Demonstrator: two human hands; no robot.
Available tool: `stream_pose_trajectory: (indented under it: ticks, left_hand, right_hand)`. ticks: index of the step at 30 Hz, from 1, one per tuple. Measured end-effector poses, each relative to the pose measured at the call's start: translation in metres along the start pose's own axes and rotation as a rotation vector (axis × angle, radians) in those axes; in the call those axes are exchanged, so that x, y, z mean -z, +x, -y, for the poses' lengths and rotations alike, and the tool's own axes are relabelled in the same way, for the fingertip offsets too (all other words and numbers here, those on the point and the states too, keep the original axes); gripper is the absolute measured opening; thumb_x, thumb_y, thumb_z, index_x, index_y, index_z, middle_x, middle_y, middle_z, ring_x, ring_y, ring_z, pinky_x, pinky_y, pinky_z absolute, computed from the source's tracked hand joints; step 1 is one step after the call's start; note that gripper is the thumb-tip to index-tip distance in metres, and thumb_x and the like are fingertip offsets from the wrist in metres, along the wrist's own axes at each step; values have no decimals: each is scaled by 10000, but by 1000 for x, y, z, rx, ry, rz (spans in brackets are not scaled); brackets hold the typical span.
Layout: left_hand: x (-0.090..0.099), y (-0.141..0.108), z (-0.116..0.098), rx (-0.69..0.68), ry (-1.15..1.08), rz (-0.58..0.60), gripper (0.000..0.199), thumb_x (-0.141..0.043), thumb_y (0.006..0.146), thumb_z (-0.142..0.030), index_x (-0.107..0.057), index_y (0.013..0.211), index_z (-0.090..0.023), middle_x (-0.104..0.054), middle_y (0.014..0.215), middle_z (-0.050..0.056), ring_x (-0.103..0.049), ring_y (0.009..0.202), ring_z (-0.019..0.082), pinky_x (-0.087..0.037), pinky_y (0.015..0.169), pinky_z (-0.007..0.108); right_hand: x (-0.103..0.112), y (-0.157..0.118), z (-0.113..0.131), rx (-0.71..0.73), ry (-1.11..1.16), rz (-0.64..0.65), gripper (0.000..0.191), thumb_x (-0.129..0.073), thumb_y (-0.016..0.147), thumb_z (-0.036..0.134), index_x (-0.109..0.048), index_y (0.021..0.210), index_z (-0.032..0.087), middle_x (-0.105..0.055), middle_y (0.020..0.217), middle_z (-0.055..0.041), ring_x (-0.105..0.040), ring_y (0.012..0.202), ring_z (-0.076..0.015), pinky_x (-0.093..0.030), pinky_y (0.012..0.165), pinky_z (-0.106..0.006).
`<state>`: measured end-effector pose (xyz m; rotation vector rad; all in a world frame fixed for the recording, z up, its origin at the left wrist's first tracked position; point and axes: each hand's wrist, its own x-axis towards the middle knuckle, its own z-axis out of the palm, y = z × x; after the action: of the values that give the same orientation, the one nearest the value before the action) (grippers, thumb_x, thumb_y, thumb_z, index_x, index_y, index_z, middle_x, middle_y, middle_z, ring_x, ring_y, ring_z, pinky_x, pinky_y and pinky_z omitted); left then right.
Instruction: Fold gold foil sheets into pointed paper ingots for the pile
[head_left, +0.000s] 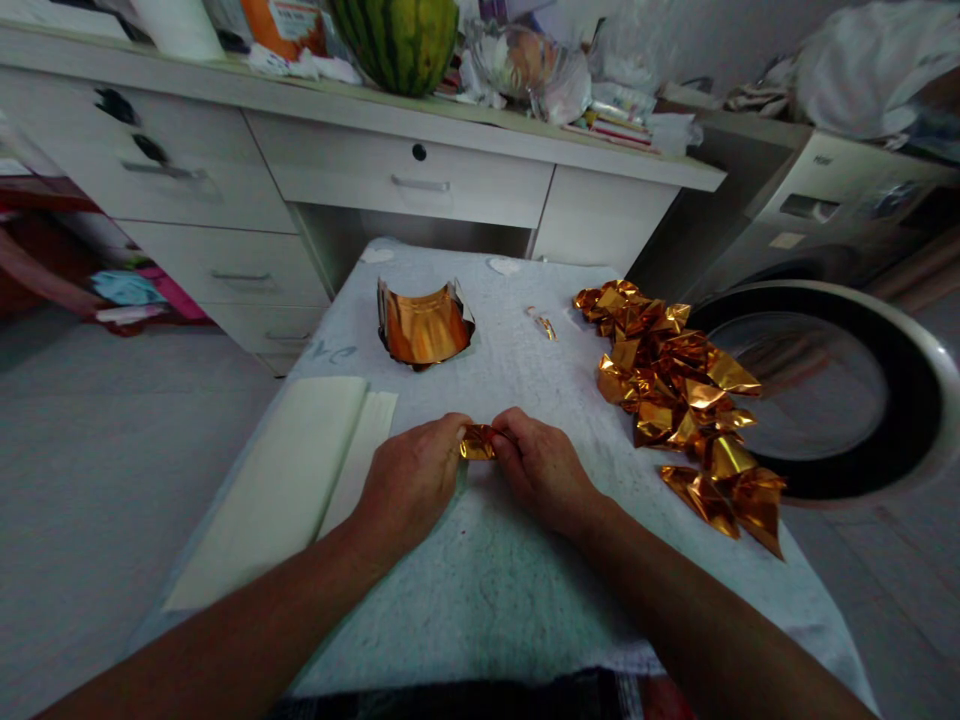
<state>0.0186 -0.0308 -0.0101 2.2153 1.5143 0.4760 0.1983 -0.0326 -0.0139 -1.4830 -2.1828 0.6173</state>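
Observation:
Between my two hands, low over the cloth-covered table, is a small piece of shiny gold foil (478,443). My left hand (420,470) pinches its left end, and my right hand (544,465) pinches the right end; the fingertips are partly hidden. Farther back lies a curved stack of gold foil sheets (426,325) with its sides turned up. To the right spreads a pile of folded gold foil pieces (675,385). Left of my left hand are pale paper sheets (277,480), with a narrower strip beside them.
A few thin gold scraps (541,323) lie at the table's far middle. Behind stands a white drawer desk (405,185) bearing a watermelon (397,40) and plastic bags. At right, a washing machine's open round door (832,390) reaches close to the table edge.

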Motion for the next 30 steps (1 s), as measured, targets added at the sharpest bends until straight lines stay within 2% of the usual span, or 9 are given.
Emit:
stream_pose_trajectory:
  ticks: [6,9,13,22,30]
  left_hand:
    - [0,-1,2,-15,49,21,283,-311,980,-244,-581,1059,-215,-718,896,39,-683,828,195,-476,715,299]
    - [0,-1,2,-14,67,12,269,-329,968,-232,-579,1064,-212,-723,898,41,-686,827,203,-479,709,304]
    - [1,-1,2,-2,66,34,288,-306,976,-236,-581,1053,-200,-716,880,55,-683,804,216,-475,699,323]
    - [-2,-3,2,-83,13,5,293,-290,986,-250,-579,1003,-203,-703,854,38,-672,787,202,-474,687,313]
    - [-1,-2,1,-43,-4,-60,314,-298,981,-238,-573,1127,-195,-728,954,56,-688,860,213,-501,742,334]
  right_hand:
    - [5,-2,-1,-24,72,-61,109,-472,928,238,-559,878,195,-604,660,12,-532,581,-125,-355,577,-235]
    - [7,-4,-1,32,128,-103,85,-498,908,234,-572,886,197,-581,605,33,-502,534,-109,-348,556,-226]
    - [5,-4,-2,80,144,-139,102,-472,911,200,-574,900,201,-603,628,32,-505,526,-101,-361,560,-222]
    - [3,-2,-5,4,121,-194,90,-484,922,213,-572,901,209,-629,653,23,-540,548,-111,-371,564,-223]
    - [1,-3,-3,45,135,-135,62,-490,927,216,-548,905,210,-650,693,15,-565,582,-117,-392,590,-225]
